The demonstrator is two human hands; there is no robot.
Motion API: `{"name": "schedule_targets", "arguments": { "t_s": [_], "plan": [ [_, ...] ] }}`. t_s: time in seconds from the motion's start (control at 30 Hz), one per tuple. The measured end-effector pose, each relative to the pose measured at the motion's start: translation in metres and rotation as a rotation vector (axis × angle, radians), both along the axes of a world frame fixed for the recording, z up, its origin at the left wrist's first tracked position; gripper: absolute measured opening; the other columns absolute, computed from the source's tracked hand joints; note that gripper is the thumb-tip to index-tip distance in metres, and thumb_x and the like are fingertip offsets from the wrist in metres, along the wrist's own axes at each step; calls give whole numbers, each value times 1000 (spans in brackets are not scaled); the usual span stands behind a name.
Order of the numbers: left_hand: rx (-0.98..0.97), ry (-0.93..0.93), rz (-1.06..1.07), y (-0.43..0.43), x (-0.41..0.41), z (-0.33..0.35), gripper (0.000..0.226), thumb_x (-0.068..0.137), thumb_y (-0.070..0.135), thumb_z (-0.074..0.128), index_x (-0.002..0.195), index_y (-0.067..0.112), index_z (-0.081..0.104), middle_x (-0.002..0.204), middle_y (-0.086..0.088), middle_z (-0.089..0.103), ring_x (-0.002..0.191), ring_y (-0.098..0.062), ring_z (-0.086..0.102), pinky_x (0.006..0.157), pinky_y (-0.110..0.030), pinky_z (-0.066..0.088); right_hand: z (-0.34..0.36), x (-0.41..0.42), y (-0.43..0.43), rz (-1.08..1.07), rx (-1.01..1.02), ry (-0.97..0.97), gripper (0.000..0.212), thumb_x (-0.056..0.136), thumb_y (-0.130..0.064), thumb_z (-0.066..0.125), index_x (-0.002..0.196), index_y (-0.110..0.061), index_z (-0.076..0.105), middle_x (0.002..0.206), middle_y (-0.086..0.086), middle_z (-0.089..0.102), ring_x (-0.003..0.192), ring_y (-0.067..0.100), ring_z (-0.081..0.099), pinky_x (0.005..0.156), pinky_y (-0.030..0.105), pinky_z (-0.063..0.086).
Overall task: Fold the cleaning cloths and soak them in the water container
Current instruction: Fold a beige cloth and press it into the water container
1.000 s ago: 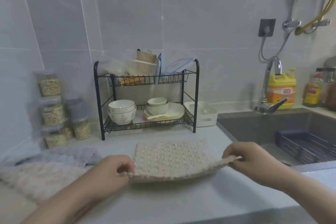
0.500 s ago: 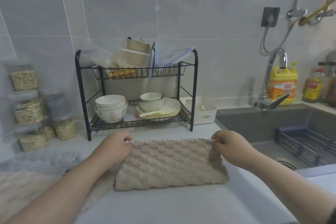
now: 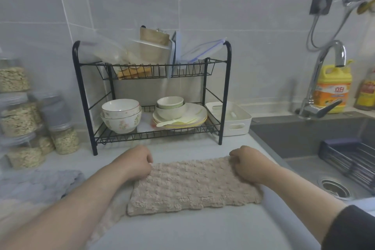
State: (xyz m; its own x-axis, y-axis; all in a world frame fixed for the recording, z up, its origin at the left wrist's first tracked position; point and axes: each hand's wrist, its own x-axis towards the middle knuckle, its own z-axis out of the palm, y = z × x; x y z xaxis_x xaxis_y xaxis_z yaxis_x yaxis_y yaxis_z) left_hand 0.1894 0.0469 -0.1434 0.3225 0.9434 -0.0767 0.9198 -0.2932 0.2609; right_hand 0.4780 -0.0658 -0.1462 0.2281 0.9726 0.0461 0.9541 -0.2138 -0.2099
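Beige textured cloth (image 3: 194, 184) lay folded flat on the white countertop (image 3: 203, 229), long side running 9 to 3 o'clock. Left hand (image 3: 135, 163) sat at the cloth's 10 o'clock corner, fingers curled shut, pinching the far edge. Right hand (image 3: 248, 163) sat at the 2 o'clock corner, also curled closed, gripping that far edge and pressing down on the fabric. Both forearms came in from 6 o'clock; a dark sleeve (image 3: 349, 227) showed on the right arm only.

More beige fabric trailed out from under the left forearm toward 7 o'clock; couldn't tell if it was the same cloth or a separate one. Grey cloth (image 3: 38, 182) lay bunched at 9 o'clock of the beige one, apart from it.

White container (image 3: 230, 119) stood at 1 o'clock of the cloth, just beside the right leg of the black dish rack (image 3: 152, 95); water level inside couldn't be made out. Rack sat at 12 o'clock, bowls and plates on the lower tier, lids and boxes on the upper. Jars of grain (image 3: 20, 115) were stacked at 10 o'clock against the wall. Sink (image 3: 304, 144) lay at 3 o'clock, with faucet (image 3: 324, 79) and yellow detergent bottle (image 3: 332, 89) behind it
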Motion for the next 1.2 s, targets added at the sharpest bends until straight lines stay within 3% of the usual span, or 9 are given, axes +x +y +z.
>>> {"name": "schedule_targets", "arguments": {
  "t_s": [0.1, 0.23, 0.33, 0.53, 0.67, 0.93, 1.03, 1.1, 1.2],
  "plan": [
    [-19, 103, -12, -1, 0, 5, 22, 83, 13, 53, 99, 24, 63, 99, 7, 57, 92, -15, 57, 78, -24, 49, 3, -1, 1, 38, -49, -15, 29, 92, -22, 40, 109, -14, 62, 109, 6, 53, 99, 25, 54, 84, 30, 44],
    [-34, 220, -31, -9, 0, 9, 20, 86, 10, 46, 102, 10, 59, 106, -5, 60, 89, -20, 54, 72, -26, 42, 7, -2, -3, 21, -34, 23, 8, 88, -18, 47, 95, -18, 51, 93, -2, 52, 86, 20, 50, 67, 26, 41],
    [-55, 214, -44, -12, -4, 8, 13, 86, 7, 42, 94, 15, 49, 95, 0, 49, 85, -18, 46, 70, -26, 37, 9, -3, -9, 20, 21, 111, 27, 89, -11, 43, 113, -19, 52, 105, 0, 58, 95, 20, 54, 74, 25, 43],
    [46, -1, -17, -13, -15, 7, 8, 93, 21, 52, 100, 23, 56, 101, 5, 53, 88, -14, 51, 69, -25, 38, 13, -6, -15, 17, 146, 73, 30, 90, -7, 45, 109, -12, 66, 113, 5, 64, 104, 22, 58, 85, 28, 46],
    [224, -168, -36, -17, -22, 21, 18, 92, 19, 55, 76, 26, 60, 83, 6, 58, 73, -11, 55, 62, -30, 43, 25, -6, -19, -9, 288, 142, 32, 87, -4, 49, 110, -14, 69, 112, 0, 68, 91, 14, 54, 79, 20, 37],
    [433, -483, -75, -58, -34, 60, 22, 84, 9, 60, 80, 29, 68, 84, 10, 65, 79, -7, 57, 66, -23, 43, 59, -4, -47, -4, 553, 341, 29, 80, 0, 58, 75, -27, 68, 74, -12, 66, 76, 12, 62, 61, 12, 41],
    [357, -346, -165, -83, -46, 41, 28, 79, 10, 61, 73, 37, 63, 85, 15, 61, 84, -5, 57, 75, -25, 46, 52, -5, -72, 73, 407, 252, 39, 78, -2, 62, 66, -39, 58, 73, -16, 62, 69, -2, 57, 57, 7, 40],
    [306, -168, -258, -97, -53, 20, 19, 79, 15, 59, 81, 31, 68, 89, 16, 60, 90, -4, 56, 81, -23, 45, 36, -5, -88, 120, 289, 171, 45, 77, -4, 63, 65, -46, 52, 74, -20, 60, 67, -6, 56, 61, 4, 39],
    [170, -2, -355, -112, -58, 0, 31, 77, 19, 52, 99, 30, 70, 92, 22, 52, 99, -4, 50, 88, -19, 41, 13, -8, -109, 151, 69, 78, 43, 76, -10, 62, 65, -49, 48, 77, -23, 54, 70, -10, 50, 65, 4, 36]
  ]
}}
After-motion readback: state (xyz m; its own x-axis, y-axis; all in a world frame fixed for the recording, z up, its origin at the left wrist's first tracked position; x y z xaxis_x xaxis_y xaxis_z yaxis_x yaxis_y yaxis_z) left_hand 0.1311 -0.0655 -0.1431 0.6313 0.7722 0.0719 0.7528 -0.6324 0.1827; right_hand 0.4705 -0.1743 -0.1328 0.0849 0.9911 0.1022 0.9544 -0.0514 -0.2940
